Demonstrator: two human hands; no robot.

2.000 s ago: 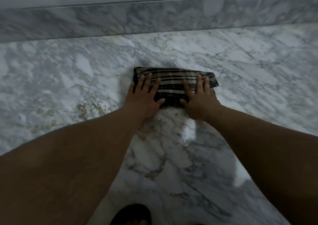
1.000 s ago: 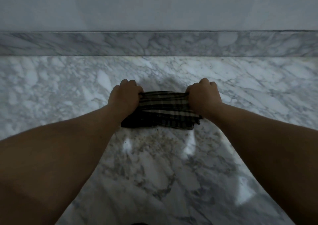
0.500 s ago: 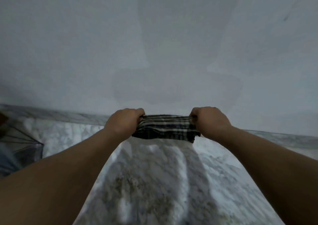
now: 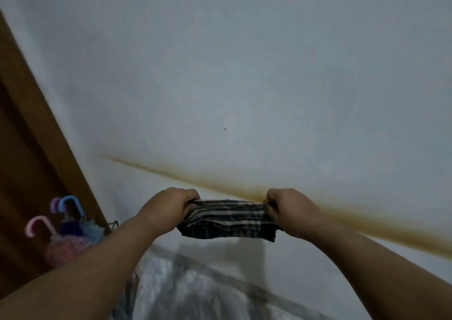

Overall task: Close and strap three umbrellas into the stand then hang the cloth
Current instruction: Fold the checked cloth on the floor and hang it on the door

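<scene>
We hold the folded plaid cloth [image 4: 227, 219] up before the white wall [image 4: 244, 75], our left hand [image 4: 168, 208] clenched round its left end and our right hand [image 4: 291, 211] gripping the right end, the fabric stretched between them. Three closed umbrellas [image 4: 66, 231] with curved handles stand at lower left by the brown door frame [image 4: 36, 124], seemingly stowed. No hook or rail shows, so we should find the hanging point first, keeping the fold taut and level.
</scene>
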